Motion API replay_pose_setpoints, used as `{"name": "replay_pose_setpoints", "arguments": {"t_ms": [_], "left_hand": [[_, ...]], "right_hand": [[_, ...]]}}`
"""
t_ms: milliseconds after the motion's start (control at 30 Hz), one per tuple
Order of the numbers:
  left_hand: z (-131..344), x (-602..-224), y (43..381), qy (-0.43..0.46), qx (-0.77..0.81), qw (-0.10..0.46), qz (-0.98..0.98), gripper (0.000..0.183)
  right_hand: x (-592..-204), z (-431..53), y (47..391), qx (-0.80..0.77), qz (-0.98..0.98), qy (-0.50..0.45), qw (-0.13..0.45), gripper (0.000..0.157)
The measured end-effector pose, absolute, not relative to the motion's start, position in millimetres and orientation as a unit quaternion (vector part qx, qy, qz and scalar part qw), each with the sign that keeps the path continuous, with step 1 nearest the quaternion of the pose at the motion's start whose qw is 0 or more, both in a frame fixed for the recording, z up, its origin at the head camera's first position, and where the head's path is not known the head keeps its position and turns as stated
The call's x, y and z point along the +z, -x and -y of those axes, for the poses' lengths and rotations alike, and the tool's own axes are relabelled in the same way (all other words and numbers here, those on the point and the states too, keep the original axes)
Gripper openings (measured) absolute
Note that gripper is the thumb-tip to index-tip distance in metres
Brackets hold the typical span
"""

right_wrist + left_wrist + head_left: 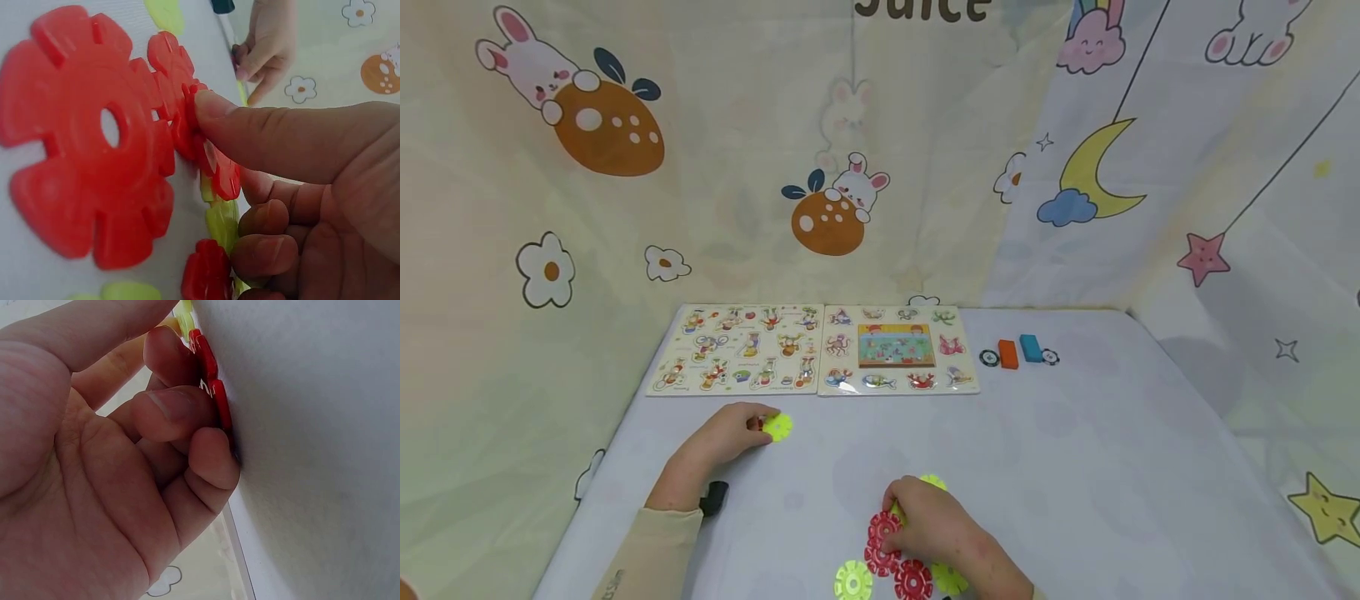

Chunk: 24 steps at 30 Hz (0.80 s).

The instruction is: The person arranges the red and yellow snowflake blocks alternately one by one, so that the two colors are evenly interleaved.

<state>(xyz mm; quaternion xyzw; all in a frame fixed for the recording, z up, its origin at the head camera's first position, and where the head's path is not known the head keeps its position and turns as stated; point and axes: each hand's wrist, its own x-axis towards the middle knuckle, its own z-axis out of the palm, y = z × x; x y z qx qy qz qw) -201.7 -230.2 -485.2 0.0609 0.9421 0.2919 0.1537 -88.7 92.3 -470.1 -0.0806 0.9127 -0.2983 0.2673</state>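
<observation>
While the left hand (728,435) narrowly pinches a yellow disc (781,427), the right hand (934,523) likewise pinches a notched red disc (226,180).

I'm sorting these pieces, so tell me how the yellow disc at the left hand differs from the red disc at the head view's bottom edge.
In colour, the yellow disc is bright yellow, the red disc red. The yellow disc is in the grip of the left hand; no fingers close on the red disc. The yellow disc lies farther from the person than the red disc. Both have notched rims.
</observation>
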Motion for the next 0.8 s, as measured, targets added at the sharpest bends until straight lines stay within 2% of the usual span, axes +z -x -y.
{"name": "replay_pose_setpoints", "arguments": {"t_ms": [267,433,600,800], "left_hand": [[230.4,-484.2,200.4,-0.063,0.302,0.150,-0.939,0.042],[230.3,-483.1,200.4,-0.065,0.305,0.149,-0.939,0.042],[231.1,-485.6,201.4,-0.067,0.304,0.148,-0.939,0.042],[231.4,-489.3,203.3,-0.061,0.299,0.153,-0.940,0.043]], "right_hand": [[-466.1,-99.1,84.5,-0.374,-0.872,0.127,0.290,0.024],[-448.0,-105.9,87.5,-0.438,-0.827,0.139,0.324,0.020],[-429.3,-109.6,101.1,-0.485,-0.798,0.163,0.319,0.028],[-407.4,-99.5,123.2,-0.453,-0.832,0.183,0.261,0.040]]}}
